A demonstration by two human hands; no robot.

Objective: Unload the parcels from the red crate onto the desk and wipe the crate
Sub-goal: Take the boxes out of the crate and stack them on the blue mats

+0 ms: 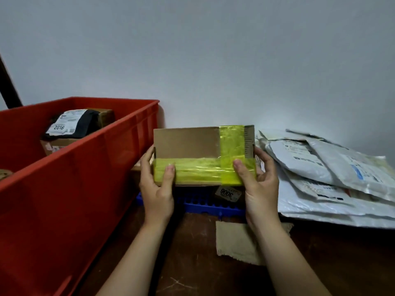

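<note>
Dark desk (192, 263), and the big red crate (85, 159) stands on its left side, parcels inside: a black parcel labelled 2016 (70, 124) lies on top of a cardboard one. On the right, a heap of white mailers (320, 167). Between the two, over a blue rack (205, 207), is a cardboard box (188, 144) banded in yellow tape. The left hand (157, 193) and right hand (260, 189) grip its ends, thumbs on the front, fingers curled behind.

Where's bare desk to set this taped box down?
Bare desk shows between the crate and the cardboard scrap, in front of the blue tray, and again right of the scrap, in front of the mailers. Crowded: the tray, holding a tagged parcel, and the mailer pile.
</note>
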